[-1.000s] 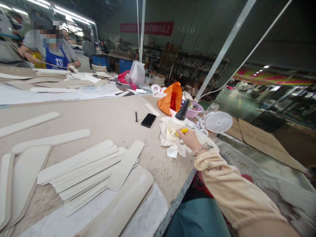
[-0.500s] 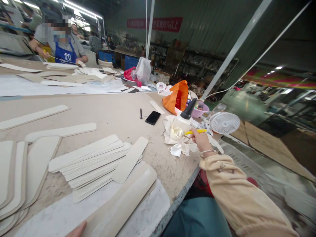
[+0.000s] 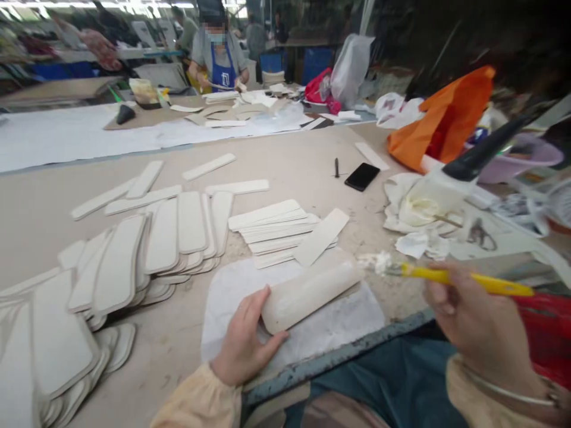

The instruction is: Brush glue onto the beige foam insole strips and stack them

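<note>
My left hand (image 3: 245,342) grips the near left end of a long cream panel (image 3: 314,291) with rounded corners, thumb and fingers at its edges. The panel lies on a white sheet (image 3: 223,309) at the table's front edge. In my right hand (image 3: 484,321) is a paintbrush (image 3: 473,280) with a yellow handle, its fingers closed round it. The bristles carry a thick white paste and are close to the panel's right end; I cannot tell if they touch. Beyond the panel lies a fanned stack of thin cream strips (image 3: 276,229).
Piles of rounded cream pieces (image 3: 118,261) cover the left side. To the right are a white bottle (image 3: 435,193) with a black top, crumpled paper (image 3: 417,244), a phone (image 3: 362,176) and an orange bag (image 3: 441,122). A co-worker (image 3: 218,56) in a blue apron works across the table.
My right hand has brought the brush from the white bottle to the panel. My left hand has come fully into view on the panel's end. The view has turned left.
</note>
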{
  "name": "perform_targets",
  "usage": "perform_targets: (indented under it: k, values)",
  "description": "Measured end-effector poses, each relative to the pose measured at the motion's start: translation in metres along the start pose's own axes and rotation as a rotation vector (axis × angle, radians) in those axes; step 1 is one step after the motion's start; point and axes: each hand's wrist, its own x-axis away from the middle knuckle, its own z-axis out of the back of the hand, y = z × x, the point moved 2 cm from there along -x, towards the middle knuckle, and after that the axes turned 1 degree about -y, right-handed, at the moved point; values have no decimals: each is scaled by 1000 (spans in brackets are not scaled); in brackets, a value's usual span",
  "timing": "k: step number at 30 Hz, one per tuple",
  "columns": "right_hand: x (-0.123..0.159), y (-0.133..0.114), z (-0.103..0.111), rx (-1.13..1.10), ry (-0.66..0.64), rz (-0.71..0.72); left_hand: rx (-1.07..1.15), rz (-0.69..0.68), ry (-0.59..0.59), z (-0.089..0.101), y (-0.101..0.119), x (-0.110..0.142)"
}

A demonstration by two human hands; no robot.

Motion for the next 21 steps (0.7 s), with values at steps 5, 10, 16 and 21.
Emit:
perform_targets:
  k: [5, 10, 16, 21]
  values:
    - [68, -6, -87, -192, -379, -273, 53, 33, -10, -1, 1, 1]
    - [82, -6, -128, -151, -544, -218, 85, 32, 14, -2, -1, 2]
    - [48, 0, -97, 140, -335, -66, 61, 34, 12, -3, -2, 1]
    - [18, 5, -54, 365, -136, 117, 33, 12, 42, -3, -3, 0]
